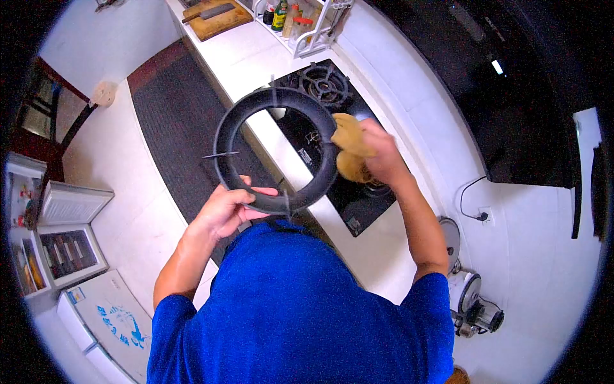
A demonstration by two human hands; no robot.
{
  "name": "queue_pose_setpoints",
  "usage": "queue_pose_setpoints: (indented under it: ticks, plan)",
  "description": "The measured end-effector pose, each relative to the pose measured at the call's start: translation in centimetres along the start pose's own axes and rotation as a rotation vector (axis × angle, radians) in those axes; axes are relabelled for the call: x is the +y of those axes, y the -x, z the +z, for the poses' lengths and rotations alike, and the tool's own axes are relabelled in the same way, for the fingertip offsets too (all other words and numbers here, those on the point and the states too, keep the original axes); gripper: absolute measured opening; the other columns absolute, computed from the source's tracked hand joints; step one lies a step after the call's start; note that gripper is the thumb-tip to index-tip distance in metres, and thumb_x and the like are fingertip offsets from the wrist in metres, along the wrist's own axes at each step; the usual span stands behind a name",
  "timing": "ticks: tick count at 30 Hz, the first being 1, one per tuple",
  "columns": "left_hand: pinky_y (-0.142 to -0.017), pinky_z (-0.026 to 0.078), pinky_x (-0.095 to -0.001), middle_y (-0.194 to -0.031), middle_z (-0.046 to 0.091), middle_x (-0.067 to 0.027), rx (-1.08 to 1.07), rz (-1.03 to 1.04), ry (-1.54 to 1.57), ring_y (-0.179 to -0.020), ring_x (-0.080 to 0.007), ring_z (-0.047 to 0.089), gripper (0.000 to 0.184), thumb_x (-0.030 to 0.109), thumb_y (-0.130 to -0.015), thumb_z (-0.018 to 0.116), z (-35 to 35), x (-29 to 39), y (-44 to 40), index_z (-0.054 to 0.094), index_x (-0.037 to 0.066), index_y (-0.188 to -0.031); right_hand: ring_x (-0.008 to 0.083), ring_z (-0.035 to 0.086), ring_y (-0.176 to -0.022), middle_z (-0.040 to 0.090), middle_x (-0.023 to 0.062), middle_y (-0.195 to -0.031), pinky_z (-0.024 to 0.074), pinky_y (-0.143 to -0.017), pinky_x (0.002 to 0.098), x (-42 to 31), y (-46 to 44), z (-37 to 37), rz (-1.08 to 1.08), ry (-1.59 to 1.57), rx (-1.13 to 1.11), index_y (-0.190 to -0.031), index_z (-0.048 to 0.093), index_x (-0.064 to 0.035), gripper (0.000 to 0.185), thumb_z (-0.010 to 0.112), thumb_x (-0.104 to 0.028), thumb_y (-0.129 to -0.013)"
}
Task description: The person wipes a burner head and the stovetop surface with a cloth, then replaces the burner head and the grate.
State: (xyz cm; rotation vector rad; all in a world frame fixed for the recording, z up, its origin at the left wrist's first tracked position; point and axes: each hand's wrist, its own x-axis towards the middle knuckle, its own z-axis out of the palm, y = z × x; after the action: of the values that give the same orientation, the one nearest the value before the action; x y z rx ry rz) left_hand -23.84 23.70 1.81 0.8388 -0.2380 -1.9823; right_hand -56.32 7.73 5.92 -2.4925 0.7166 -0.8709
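A black ring-shaped pot stand [228, 131] with short prongs is held up in front of me, tilted over the counter's edge. My left hand [225, 210] grips its lower left rim, thumb on the near face. In my right hand [384, 155] is a bunched yellow-brown cloth [350, 137], which meets the ring's right side. The fingers of that hand are partly blurred and partly behind the cloth. Beneath lies a black gas stove [359, 208]. Its far burner [325, 84] carries a pot support, while the near burner is mostly covered by my right hand and the cloth.
Along the white counter [240, 67] are a cutting board [220, 22] with a knife and a rack of condiment bottles [297, 25]. A dark range hood [473, 83] overhangs the right. A dark mat [176, 115] covers the floor at left, near a white appliance [105, 320].
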Motion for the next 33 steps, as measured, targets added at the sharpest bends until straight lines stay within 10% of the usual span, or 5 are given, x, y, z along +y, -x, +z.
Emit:
queue_pose_setpoints:
  ticks: [7,15,24,33]
  plan:
    - [-0.093,0.059,-0.0526,-0.129,0.053,-0.0397,0.022,0.11,-0.056,-0.114,-0.0507,0.062,0.033,-0.01,-0.083,0.049,-1.6,0.6,1.6,0.043,0.007,-0.11,0.0319,0.062,-0.101,0.062,0.0159,-0.115,0.0527,-0.086,0.0359,-4.3,0.2,-4.5,0.361,0.317,-0.002,-0.097,0.063,0.0035,0.022,0.071,-0.002,-0.078]
    - [-0.09,0.061,-0.0474,-0.13,0.055,-0.0346,0.006,0.22,-0.177,-0.112,-0.0424,0.065,0.038,-0.011,-0.082,0.05,0.7,-0.3,2.0,0.04,0.01,-0.113,0.0315,0.064,-0.095,0.065,0.0101,-0.099,0.0532,-0.082,0.0404,-6.9,-1.4,-0.5,-0.186,0.33,0.068,-0.099,0.063,-0.007,0.034,0.077,-0.013,-0.069]
    - [-0.089,0.062,-0.0469,-0.13,0.056,-0.032,-0.005,0.127,-0.147,-0.111,-0.04,0.066,0.038,-0.013,-0.083,0.048,1.5,-2.2,1.3,0.038,0.009,-0.112,0.0281,0.064,-0.093,0.066,0.0112,-0.1,0.054,-0.079,0.0389,-8.9,-2.6,3.6,-0.328,0.418,-0.251,-0.093,0.063,-0.004,0.026,0.069,-0.013,-0.069]
    - [-0.084,0.063,-0.0447,-0.13,0.056,-0.0309,0.013,0.232,-0.161,-0.108,-0.0391,0.067,0.039,-0.014,-0.084,0.048,1.6,-0.7,2.9,0.038,0.01,-0.112,0.0338,0.069,-0.097,0.069,0.0155,-0.113,0.0549,-0.084,0.0408,-5.0,-0.6,1.5,-0.276,0.162,-0.017,-0.1,0.065,-0.0017,0.038,0.084,-0.01,-0.068]
